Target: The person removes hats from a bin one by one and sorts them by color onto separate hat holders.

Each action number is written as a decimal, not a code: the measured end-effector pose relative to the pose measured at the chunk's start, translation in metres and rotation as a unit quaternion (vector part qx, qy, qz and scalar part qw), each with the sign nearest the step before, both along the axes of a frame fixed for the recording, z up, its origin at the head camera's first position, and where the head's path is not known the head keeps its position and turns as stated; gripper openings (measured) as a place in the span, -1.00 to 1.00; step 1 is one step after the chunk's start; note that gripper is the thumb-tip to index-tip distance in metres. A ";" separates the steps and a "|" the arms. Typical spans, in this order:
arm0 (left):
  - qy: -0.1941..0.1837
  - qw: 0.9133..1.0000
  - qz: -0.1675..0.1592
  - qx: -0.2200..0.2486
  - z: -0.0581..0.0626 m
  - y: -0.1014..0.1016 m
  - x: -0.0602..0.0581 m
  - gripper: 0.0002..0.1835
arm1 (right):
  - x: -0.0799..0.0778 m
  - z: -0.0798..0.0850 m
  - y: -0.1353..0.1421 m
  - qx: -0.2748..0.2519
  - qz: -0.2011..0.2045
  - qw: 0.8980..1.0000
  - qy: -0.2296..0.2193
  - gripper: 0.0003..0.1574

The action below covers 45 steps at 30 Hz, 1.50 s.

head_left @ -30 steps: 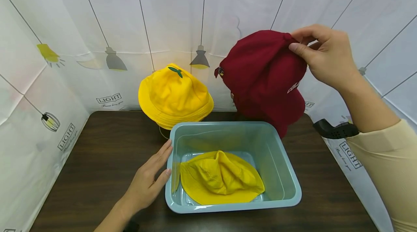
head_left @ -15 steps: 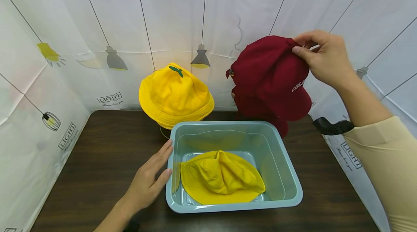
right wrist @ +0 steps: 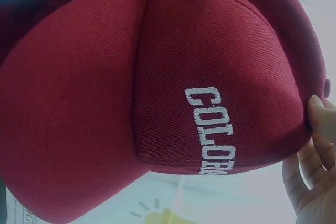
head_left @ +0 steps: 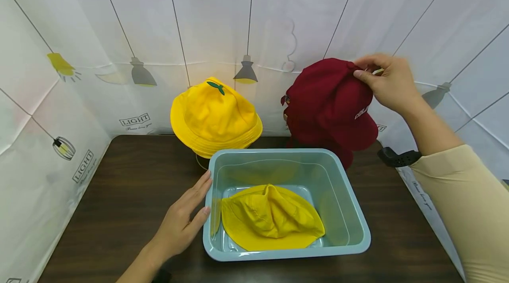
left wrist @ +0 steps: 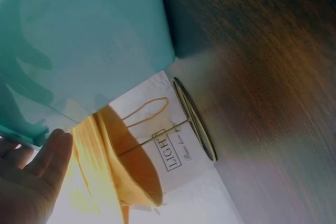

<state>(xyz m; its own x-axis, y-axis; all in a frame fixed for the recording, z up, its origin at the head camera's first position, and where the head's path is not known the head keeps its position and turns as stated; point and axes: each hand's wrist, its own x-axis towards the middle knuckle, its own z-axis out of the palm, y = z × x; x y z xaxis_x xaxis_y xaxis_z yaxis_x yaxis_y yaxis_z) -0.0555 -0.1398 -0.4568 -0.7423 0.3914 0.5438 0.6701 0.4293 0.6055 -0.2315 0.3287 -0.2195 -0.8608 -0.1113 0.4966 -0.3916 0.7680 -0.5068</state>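
My right hand (head_left: 391, 82) pinches the crown of a dark red baseball cap (head_left: 336, 97) near its top button, at the back right behind the basin. White letters starting "COLOR" show on the cap's front panel in the right wrist view. Below it, more dark red cloth (head_left: 343, 155), looking like another cap, is largely covered by the held one. My left hand (head_left: 180, 221) rests with extended fingers against the left wall of a light blue plastic basin (head_left: 358, 212). Inside the basin lies a crumpled yellow bucket hat (head_left: 274, 221).
Behind the basin's left corner, a second yellow bucket hat (head_left: 216, 115) with a green sprout on top sits on a thin wire stand (left wrist: 194, 119). The dark wooden table (head_left: 151, 177) backs onto white lamp-printed curtains (head_left: 135, 18).
My right hand has brought the red cap lower over the red cloth beneath, and its brim now points more to the right. The left hand and basin stay in place.
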 end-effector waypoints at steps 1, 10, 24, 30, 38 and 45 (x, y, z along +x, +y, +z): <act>-0.001 1.000 0.001 0.000 0.000 0.000 0.000 -0.30 | -0.001 -0.002 0.001 0.001 -0.001 1.000 -0.005 -0.75; -0.007 1.000 0.003 -0.004 0.000 0.000 0.000 -0.31 | -0.003 -0.016 0.001 0.001 0.006 0.999 -0.034 -0.73; 0.000 1.000 0.000 0.002 -0.002 0.000 0.000 -0.31 | -0.008 -0.030 0.003 0.007 0.005 0.999 -0.039 -0.73; 0.000 1.000 0.005 -0.003 -0.001 0.000 0.000 -0.31 | -0.009 -0.038 0.005 0.008 -0.003 0.998 -0.057 -0.71; 0.001 1.000 0.006 -0.004 -0.001 -0.001 0.000 -0.30 | -0.015 -0.051 0.010 0.010 -0.004 0.998 -0.067 -0.68; 0.001 1.000 0.006 -0.007 -0.001 -0.001 -0.001 -0.30 | -0.018 -0.059 0.012 0.000 -0.001 0.998 -0.057 -0.73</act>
<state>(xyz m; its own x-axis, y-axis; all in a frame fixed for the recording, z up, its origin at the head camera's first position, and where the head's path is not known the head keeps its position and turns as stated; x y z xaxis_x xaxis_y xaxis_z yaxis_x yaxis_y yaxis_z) -0.0561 -0.1411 -0.4580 -0.7463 0.3892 0.5400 0.6656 0.4456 0.5987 -0.2500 0.3403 -0.2788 -0.9124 -0.1090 0.3945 -0.3287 0.7694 -0.5477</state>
